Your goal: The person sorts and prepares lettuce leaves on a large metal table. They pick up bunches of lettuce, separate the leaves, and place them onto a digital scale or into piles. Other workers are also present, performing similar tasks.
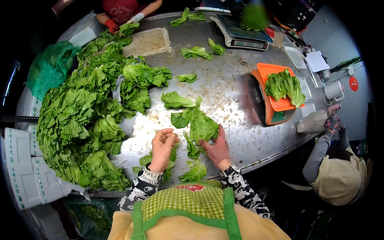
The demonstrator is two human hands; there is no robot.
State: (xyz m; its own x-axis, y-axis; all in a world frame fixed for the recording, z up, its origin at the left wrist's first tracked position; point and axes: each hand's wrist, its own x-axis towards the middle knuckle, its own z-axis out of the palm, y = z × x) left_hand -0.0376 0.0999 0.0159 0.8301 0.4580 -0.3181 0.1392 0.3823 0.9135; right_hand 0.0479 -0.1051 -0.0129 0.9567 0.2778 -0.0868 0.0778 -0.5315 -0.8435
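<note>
My right hand [218, 149], in a thin pinkish glove, grips the near right side of a bunch of green leaf lettuce [203, 127], thumb and fingers spread around its edge. To its left, my left hand [163, 147] hovers with its fingers curled in; nothing shows between them. Loose lettuce leaves lie beneath and beside my left wrist. A small lettuce piece [193, 171] rests on the metal table nearer to me, between my forearms. Just beyond the bunch lies a single leaf [176, 100].
A large lettuce heap [76, 124] covers the table's left side, beside a green plastic bag [52, 68]. At right, an orange-topped scale [269, 72] bears lettuce. Another scale [242, 36] stands at the back. One co-worker [124, 12] handles leaves across the table; another person [336, 172] is at right.
</note>
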